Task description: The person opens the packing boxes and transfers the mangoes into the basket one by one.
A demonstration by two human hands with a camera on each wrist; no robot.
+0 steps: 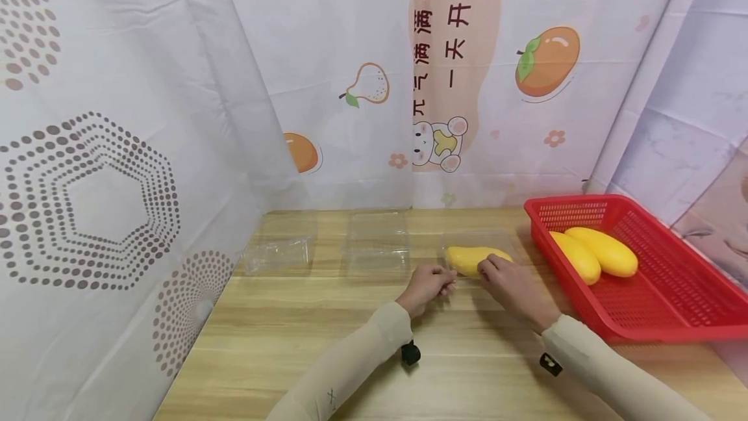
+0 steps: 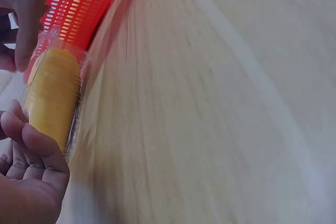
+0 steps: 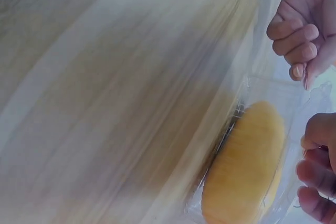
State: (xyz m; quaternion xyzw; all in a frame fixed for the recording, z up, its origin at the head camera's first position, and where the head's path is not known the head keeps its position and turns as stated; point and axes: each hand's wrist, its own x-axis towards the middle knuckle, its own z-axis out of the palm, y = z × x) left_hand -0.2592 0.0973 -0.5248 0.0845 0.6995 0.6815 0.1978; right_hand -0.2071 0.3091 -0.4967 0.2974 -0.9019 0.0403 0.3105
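A yellow mango [image 1: 478, 258] lies in a clear plastic box [image 3: 273, 90] on the table. My left hand [image 1: 426, 289] is at the box's near left corner, thumb and forefinger pinching its rim while the other fingers curl in. Near the right part of the same rim, my right hand [image 1: 515, 288] has its thumb and fingertips bent onto the clear plastic, overlapping the mango in the head view. The mango [image 2: 52, 95] shows through the box wall between both hands in the left wrist view.
To the right stands a red perforated basket [image 1: 660, 304] with two more mangoes [image 1: 602, 252] inside. Clear plastic boxes stand to the left, a middle one [image 1: 376, 258] and a far left one [image 1: 277, 255]. Printed curtains [image 1: 350, 148] rise behind the table [image 1: 292, 343].
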